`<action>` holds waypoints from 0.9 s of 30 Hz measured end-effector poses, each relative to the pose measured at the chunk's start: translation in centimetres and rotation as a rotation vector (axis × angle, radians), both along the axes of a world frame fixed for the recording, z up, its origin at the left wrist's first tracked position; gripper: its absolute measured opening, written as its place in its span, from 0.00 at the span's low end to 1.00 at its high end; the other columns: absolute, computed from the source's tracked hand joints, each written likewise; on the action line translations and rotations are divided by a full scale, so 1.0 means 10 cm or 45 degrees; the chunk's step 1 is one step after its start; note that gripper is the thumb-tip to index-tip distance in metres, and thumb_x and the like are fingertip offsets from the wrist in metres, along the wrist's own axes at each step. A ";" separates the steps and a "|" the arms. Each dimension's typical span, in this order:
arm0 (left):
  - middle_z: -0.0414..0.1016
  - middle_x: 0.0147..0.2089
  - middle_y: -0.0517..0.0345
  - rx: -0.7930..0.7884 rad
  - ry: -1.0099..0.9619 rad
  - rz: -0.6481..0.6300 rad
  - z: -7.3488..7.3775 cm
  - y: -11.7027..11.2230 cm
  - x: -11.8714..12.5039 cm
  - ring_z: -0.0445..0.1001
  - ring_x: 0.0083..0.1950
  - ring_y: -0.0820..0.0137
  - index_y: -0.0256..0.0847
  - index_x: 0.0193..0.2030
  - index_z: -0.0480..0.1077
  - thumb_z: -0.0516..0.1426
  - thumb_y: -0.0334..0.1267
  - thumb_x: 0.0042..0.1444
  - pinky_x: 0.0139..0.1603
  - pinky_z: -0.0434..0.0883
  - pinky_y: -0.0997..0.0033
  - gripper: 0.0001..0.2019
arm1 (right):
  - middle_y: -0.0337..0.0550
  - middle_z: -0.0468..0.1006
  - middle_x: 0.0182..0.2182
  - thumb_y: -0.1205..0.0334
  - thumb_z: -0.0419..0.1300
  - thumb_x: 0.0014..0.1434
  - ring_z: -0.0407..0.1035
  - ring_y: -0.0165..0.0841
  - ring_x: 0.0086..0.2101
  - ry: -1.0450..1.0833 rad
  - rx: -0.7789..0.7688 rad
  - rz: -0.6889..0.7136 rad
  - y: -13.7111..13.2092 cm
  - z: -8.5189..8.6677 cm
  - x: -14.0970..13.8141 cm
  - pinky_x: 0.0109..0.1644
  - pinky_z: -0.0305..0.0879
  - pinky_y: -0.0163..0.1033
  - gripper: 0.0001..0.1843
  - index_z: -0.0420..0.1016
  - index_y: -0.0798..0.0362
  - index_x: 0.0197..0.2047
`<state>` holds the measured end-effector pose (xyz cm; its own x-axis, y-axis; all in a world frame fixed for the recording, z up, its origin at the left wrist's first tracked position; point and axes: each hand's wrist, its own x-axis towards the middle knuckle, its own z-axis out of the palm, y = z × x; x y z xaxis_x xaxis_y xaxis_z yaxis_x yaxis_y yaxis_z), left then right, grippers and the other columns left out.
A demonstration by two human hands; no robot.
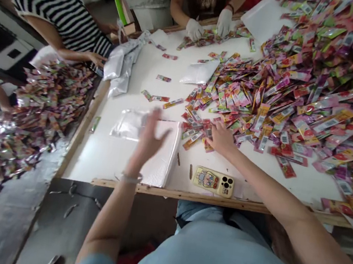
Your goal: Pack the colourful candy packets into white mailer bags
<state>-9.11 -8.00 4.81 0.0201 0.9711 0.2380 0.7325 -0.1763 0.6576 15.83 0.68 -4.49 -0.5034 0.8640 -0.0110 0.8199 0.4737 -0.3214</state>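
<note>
My left hand [150,141], blurred by motion, is raised over a stack of white plastic bags [164,157], its thumb spread away from the fingers and nothing visible in it. Just past it, a silvery bag [127,124] lies flat on the white table [105,156]. My right hand [223,138] is at the near edge of a large heap of small printed packets [266,92]. Its fingers are bent down onto several packets [197,128], closed around some at the fingertips; the exact grip is partly hidden.
A phone in a yellow case [213,181] lies near the table's wooden edge. A filled silver bag [201,71] rests by the heap. Across the table, a person's gloved hands [195,30] handle packets. At left, another person stands by silver bags [119,67] and a second packet pile [46,107].
</note>
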 end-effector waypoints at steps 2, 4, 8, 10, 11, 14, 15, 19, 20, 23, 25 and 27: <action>0.52 0.80 0.35 -0.165 0.359 -0.187 -0.29 0.19 0.34 0.42 0.83 0.42 0.36 0.74 0.57 0.65 0.45 0.59 0.80 0.42 0.36 0.39 | 0.68 0.76 0.57 0.60 0.58 0.66 0.64 0.57 0.62 0.011 -0.007 -0.017 -0.05 -0.11 0.23 0.59 0.69 0.59 0.22 0.76 0.63 0.59; 0.47 0.81 0.31 -0.325 0.659 -0.320 -0.52 0.34 0.62 0.39 0.83 0.39 0.34 0.77 0.50 0.66 0.41 0.55 0.79 0.41 0.32 0.47 | 0.61 0.80 0.54 0.64 0.58 0.64 0.67 0.54 0.59 0.083 -0.018 -0.058 -0.08 -0.17 0.51 0.59 0.70 0.58 0.18 0.79 0.58 0.54; 0.59 0.75 0.27 -0.251 0.811 -0.169 -0.73 0.42 0.81 0.54 0.78 0.38 0.29 0.73 0.56 0.62 0.36 0.55 0.76 0.52 0.36 0.40 | 0.55 0.80 0.52 0.68 0.58 0.60 0.74 0.49 0.52 0.430 -0.099 -0.293 -0.11 -0.20 1.00 0.57 0.72 0.55 0.23 0.77 0.54 0.58; 0.69 0.66 0.30 -0.251 0.831 -0.103 -0.78 0.39 0.81 0.65 0.70 0.43 0.28 0.67 0.63 0.58 0.32 0.58 0.72 0.60 0.42 0.29 | 0.57 0.79 0.53 0.67 0.59 0.60 0.75 0.49 0.51 0.617 -0.068 -0.429 -0.13 -0.18 1.11 0.57 0.72 0.55 0.24 0.75 0.55 0.59; 0.71 0.63 0.31 -0.273 0.832 -0.087 -0.80 0.38 0.80 0.68 0.67 0.45 0.28 0.65 0.64 0.57 0.31 0.58 0.69 0.63 0.44 0.27 | 0.58 0.78 0.53 0.66 0.60 0.60 0.75 0.50 0.50 0.702 -0.043 -0.473 -0.14 -0.18 1.11 0.57 0.72 0.55 0.23 0.75 0.55 0.58; 0.70 0.63 0.32 -0.305 0.824 -0.032 -0.86 0.37 0.83 0.69 0.64 0.46 0.31 0.68 0.61 0.55 0.28 0.59 0.63 0.69 0.46 0.28 | 0.56 0.76 0.51 0.60 0.61 0.63 0.75 0.46 0.46 0.921 -0.081 -0.483 -0.19 -0.18 0.90 0.54 0.73 0.54 0.18 0.74 0.54 0.56; 0.69 0.63 0.32 -0.304 0.828 -0.008 -0.88 0.39 0.86 0.68 0.64 0.46 0.32 0.68 0.61 0.54 0.27 0.59 0.62 0.70 0.46 0.28 | 0.55 0.76 0.50 0.60 0.61 0.64 0.75 0.44 0.44 0.951 -0.127 -0.461 -0.21 -0.18 0.77 0.52 0.74 0.53 0.16 0.74 0.53 0.54; 0.71 0.61 0.33 -0.338 0.826 0.055 -0.87 0.52 0.90 0.69 0.63 0.45 0.33 0.61 0.66 0.53 0.26 0.60 0.61 0.69 0.46 0.22 | 0.55 0.75 0.48 0.66 0.62 0.62 0.72 0.46 0.47 0.641 -0.208 -0.306 -0.37 -0.19 0.21 0.52 0.73 0.52 0.08 0.77 0.53 0.46; 0.72 0.60 0.34 -0.343 0.820 0.049 -0.85 0.54 0.89 0.70 0.62 0.47 0.33 0.61 0.67 0.54 0.26 0.60 0.62 0.69 0.46 0.22 | 0.57 0.75 0.48 0.67 0.63 0.62 0.71 0.48 0.50 0.504 -0.189 -0.271 -0.41 -0.19 0.12 0.53 0.73 0.53 0.09 0.77 0.53 0.46; 0.74 0.58 0.38 -0.311 0.737 -0.007 -0.79 0.52 0.74 0.71 0.63 0.50 0.35 0.63 0.66 0.56 0.27 0.59 0.67 0.67 0.47 0.23 | 0.61 0.77 0.50 0.69 0.61 0.63 0.70 0.53 0.53 0.253 -0.179 -0.233 -0.47 -0.23 0.10 0.54 0.71 0.54 0.13 0.75 0.55 0.51; 0.74 0.59 0.39 -0.243 0.563 -0.010 -0.77 0.42 0.63 0.70 0.65 0.50 0.36 0.61 0.67 0.57 0.26 0.59 0.70 0.65 0.45 0.22 | 0.61 0.79 0.48 0.71 0.61 0.61 0.73 0.52 0.51 0.290 -0.268 -0.306 -0.45 -0.27 0.25 0.53 0.72 0.54 0.18 0.71 0.56 0.55; 0.75 0.57 0.40 -0.213 0.262 0.017 -0.77 0.28 0.60 0.72 0.63 0.51 0.38 0.58 0.71 0.59 0.29 0.61 0.69 0.67 0.43 0.18 | 0.57 0.80 0.45 0.70 0.64 0.58 0.76 0.50 0.47 0.489 -0.424 -0.413 -0.43 -0.30 0.44 0.50 0.73 0.53 0.26 0.65 0.56 0.60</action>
<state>-3.16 -5.19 -2.92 0.0382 0.9971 0.0662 0.8553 -0.0669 0.5137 20.19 -3.58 -7.51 -0.2363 0.9554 -0.1771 0.7016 0.0417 -0.7114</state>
